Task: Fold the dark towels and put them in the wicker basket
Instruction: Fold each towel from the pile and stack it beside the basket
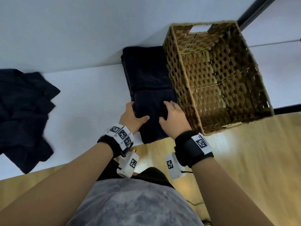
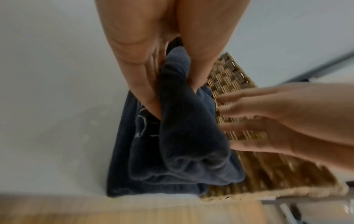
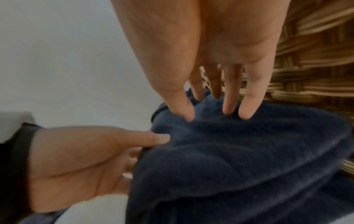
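A folded dark towel (image 1: 151, 108) lies on the near end of a flat stack of folded dark towels (image 1: 145, 69), right beside the wicker basket (image 1: 187, 46). My left hand (image 1: 135, 115) grips its left edge, thumb on top and fingers underneath; the left wrist view shows the fold (image 2: 184, 136) bunched between thumb and fingers (image 2: 149, 94). My right hand (image 1: 167, 111) rests on the towel's right side next to the basket wall (image 3: 306, 75), straight fingertips (image 3: 247, 112) pressing into the cloth (image 3: 239, 159). The basket holds nothing that I can see.
A heap of unfolded dark towels (image 1: 24, 111) lies at the left end of the white table (image 1: 89, 95). The held towel overhangs the table's front edge above the wood floor (image 1: 244, 152). A dark metal frame (image 1: 257, 10) stands behind the basket.
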`<state>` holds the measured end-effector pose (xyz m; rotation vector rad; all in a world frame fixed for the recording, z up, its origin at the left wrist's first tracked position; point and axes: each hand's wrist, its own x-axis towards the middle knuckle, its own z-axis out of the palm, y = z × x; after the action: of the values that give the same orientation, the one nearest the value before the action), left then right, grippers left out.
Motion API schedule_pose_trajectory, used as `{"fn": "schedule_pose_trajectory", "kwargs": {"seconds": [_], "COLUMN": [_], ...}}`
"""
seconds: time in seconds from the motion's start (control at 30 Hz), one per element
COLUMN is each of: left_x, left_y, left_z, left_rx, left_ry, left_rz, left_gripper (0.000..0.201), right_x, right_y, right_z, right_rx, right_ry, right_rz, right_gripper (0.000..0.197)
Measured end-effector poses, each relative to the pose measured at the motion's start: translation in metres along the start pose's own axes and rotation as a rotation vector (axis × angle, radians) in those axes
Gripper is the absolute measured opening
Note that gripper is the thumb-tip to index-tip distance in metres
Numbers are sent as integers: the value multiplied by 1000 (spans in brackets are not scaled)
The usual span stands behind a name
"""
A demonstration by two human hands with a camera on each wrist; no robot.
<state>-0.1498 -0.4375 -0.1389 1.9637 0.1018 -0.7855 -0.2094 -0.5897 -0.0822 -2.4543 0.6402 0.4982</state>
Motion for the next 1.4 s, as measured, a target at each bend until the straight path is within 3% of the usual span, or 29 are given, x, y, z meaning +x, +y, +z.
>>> {"fn": "schedule_pose_trajectory", "kwargs": {"seconds": [0.07, 0.13, 0.3, 0.4, 0.5, 0.57, 0.63, 0.77, 0.9, 0.97, 1.13, 1.27, 1.4], "left_x": [-2, -3, 10, 16, 14, 8, 0, -20, -46, -54, -54, -47, -47], "left_y": [0, -1, 0, 6, 8, 3, -9, -51, -108, -134, -181, -196, -184], "left_z": [3, 5, 4, -3, -25, -54, -91, -179, -266, -301, -343, -350, -364], "left_rx": [254, 494, 663, 631, 505, 394, 287, 221, 343, 472, 598, 684, 514], "left_ry": [83, 32, -85, -152, -205, -152, -53, 170, 389, 452, 402, 439, 537], "left_rz": [244, 387, 205, 167, 171, 170, 140, -1, -131, -206, -285, -201, -95], "left_gripper": [79, 68, 67, 68, 60, 52, 40, 19, 19, 22, 45, 23, 10], "right_x": [12, 20, 30, 31, 23, 15, 10, 3, -1, -3, -1, 4, 1], "right_y": [7, 15, 19, 9, -14, -42, -79, -152, -208, -227, -254, -271, -288], "right_z": [7, 13, 16, 9, 1, 2, 10, 51, 101, 121, 154, 169, 176], "right_rx": [-23, -57, -82, -96, -109, -67, 1, 110, 56, 20, -21, -12, 20], "right_ry": [-82, -125, -145, -181, -115, -33, -55, -297, -474, -515, -553, -536, -518], "right_rz": [21, 59, 96, 135, 93, -22, -156, -314, -403, -420, -370, -320, -311], "right_gripper": [71, 78, 81, 79, 61, 45, 36, 29, 28, 27, 25, 24, 24]}}
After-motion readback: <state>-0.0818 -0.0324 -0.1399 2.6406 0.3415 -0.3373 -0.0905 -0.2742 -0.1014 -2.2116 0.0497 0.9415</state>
